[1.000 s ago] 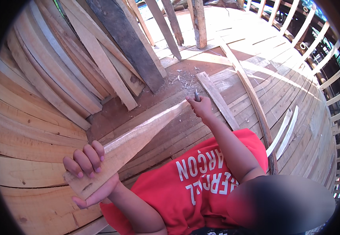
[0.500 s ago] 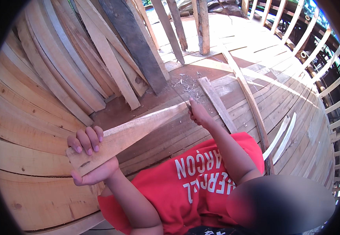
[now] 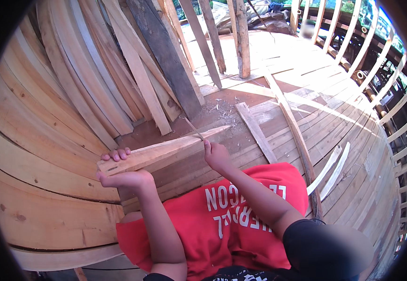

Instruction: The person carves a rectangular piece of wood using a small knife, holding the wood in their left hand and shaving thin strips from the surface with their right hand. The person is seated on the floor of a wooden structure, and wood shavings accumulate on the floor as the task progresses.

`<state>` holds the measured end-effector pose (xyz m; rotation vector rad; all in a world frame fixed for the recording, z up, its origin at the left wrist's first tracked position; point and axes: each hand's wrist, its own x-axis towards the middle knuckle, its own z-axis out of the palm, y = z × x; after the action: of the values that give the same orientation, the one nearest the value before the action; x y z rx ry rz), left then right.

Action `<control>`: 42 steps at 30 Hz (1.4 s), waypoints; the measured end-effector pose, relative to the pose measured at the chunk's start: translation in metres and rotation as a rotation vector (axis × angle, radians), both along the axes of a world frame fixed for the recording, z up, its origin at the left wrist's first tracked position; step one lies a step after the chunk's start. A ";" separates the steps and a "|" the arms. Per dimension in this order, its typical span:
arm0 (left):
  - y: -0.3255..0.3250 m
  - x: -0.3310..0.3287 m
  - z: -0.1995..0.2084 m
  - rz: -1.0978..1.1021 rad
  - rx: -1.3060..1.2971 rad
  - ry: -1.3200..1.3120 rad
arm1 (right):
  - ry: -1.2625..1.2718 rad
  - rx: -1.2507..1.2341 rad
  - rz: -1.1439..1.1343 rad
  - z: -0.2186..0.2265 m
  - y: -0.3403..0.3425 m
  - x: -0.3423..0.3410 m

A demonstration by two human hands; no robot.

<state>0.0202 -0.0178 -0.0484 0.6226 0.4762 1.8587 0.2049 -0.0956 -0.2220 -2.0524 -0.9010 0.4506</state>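
Note:
A long wooden board [image 3: 168,148] tapers to a pointed far end and slants across the middle of the view. My left hand [image 3: 135,179] grips its broad end, the palm beneath and the fingertips showing over the upper edge. In my closed right hand [image 3: 218,157] is a thin-bladed knife [image 3: 193,128], seen nearly edge-on and slanting across the board short of its tip. Whether the blade bites into the wood cannot be made out. My fist hides the handle. Below the board lies red cloth [image 3: 241,206] with white lettering, close to both forearms.
Curved planks [image 3: 63,65] line the left side, with a dark post [image 3: 168,51] beside them. Wood shavings [image 3: 224,110] litter the plank floor [image 3: 278,136]. A short board [image 3: 256,131], a long curved strip [image 3: 290,117] and two pale offcuts [image 3: 333,172] lie to the right.
My right hand and the knife have moved left along the board, away from its tip. My left hand and the broad end sit slightly farther right, and the view has shifted a little.

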 end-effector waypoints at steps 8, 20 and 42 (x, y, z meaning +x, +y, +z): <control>-0.027 0.006 0.016 -0.297 0.426 0.374 | 0.464 -0.020 -0.086 -0.025 -0.018 0.039; -0.068 -0.019 0.031 -0.496 0.677 0.428 | 0.763 -0.098 0.040 0.087 -0.064 -0.010; -0.108 0.005 0.073 -0.512 0.704 0.222 | -0.178 -0.017 -0.025 -0.050 -0.053 0.047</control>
<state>0.0254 -0.1255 0.0249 1.2945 -0.2180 1.4369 0.2521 -0.1482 -0.2720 -2.1414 -0.9779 0.2660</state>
